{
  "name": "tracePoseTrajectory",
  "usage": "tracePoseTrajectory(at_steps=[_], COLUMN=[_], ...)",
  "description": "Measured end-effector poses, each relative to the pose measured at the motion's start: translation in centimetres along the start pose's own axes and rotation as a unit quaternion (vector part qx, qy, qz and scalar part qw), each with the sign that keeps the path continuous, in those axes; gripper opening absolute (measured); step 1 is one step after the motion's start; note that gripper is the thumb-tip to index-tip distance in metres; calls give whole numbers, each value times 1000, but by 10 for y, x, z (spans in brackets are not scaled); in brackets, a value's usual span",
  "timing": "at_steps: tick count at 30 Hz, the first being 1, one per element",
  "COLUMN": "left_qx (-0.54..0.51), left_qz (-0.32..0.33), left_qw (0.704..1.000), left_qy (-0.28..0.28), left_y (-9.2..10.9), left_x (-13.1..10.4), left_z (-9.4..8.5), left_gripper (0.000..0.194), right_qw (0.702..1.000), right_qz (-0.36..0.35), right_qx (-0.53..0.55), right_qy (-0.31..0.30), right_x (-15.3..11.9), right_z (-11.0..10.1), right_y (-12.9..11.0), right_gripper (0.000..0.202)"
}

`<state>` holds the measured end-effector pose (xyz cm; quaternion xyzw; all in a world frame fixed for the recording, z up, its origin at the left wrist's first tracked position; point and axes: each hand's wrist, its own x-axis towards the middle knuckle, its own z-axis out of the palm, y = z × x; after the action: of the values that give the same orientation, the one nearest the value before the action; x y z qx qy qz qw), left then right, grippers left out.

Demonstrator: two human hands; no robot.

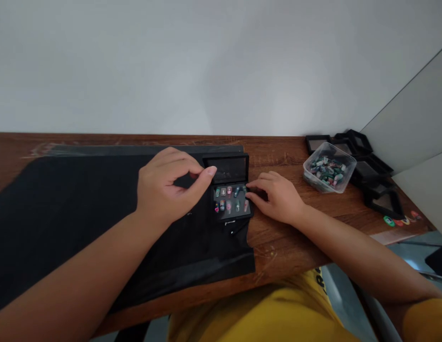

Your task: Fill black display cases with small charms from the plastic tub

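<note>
A small black case [233, 215] stands with its windowed lid [230, 168] raised, and two rows of decorated press-on nails [228, 206] lie inside it. The fingertips of my right hand [276, 195] come in over the case's right edge. Thumb and index finger close about a dark green press-on nail [244, 188] in the upper right corner, partly hidden by them. My left hand [173, 183] is held left of the lid, thumb and index finger pinched together. Whatever might be between those fingertips is too small to make out.
Under the case a black mat [99, 204] covers much of the wooden table [277, 247]. To the right stands a clear plastic tub [329, 168] of loose nails. Beyond it are several black cases [370, 166] and small colourful pieces [399, 221]. A pale wall [206, 66] rises behind.
</note>
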<state>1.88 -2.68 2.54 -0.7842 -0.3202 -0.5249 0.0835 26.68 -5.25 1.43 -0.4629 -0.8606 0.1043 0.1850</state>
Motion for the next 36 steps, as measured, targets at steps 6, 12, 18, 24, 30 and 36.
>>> tracePoseTrajectory(at_steps=[6, 12, 18, 24, 30, 36], left_qx=[-4, -4, 2, -11, -4, -9], left_qz=[-3, -6, -9, -2, -12, -4], left_qw=[1000, 1000, 1000, 1000, 1000, 1000], left_qy=[-14, -11, -11, 19, 16, 15], left_y=[0, 0, -1, 2, 2, 2], left_x=[-1, -1, -1, 0, 0, 0], left_z=[0, 0, 1, -1, -1, 0], left_gripper=[30, 30, 30, 29, 30, 29], right_qw=[1000, 998, 996, 996, 996, 996], right_qz=[-4, -16, -23, -13, -14, -9], right_qx=[10, 62, 89, 79, 81, 85], right_qy=[6, 12, -10, -30, -23, -3], right_x=[-2, -5, -6, -6, -6, -4], right_z=[-2, -9, -10, -9, -8, -5], right_y=[0, -2, -5, -7, -4, 0], right_gripper=[21, 13, 14, 21, 20, 16])
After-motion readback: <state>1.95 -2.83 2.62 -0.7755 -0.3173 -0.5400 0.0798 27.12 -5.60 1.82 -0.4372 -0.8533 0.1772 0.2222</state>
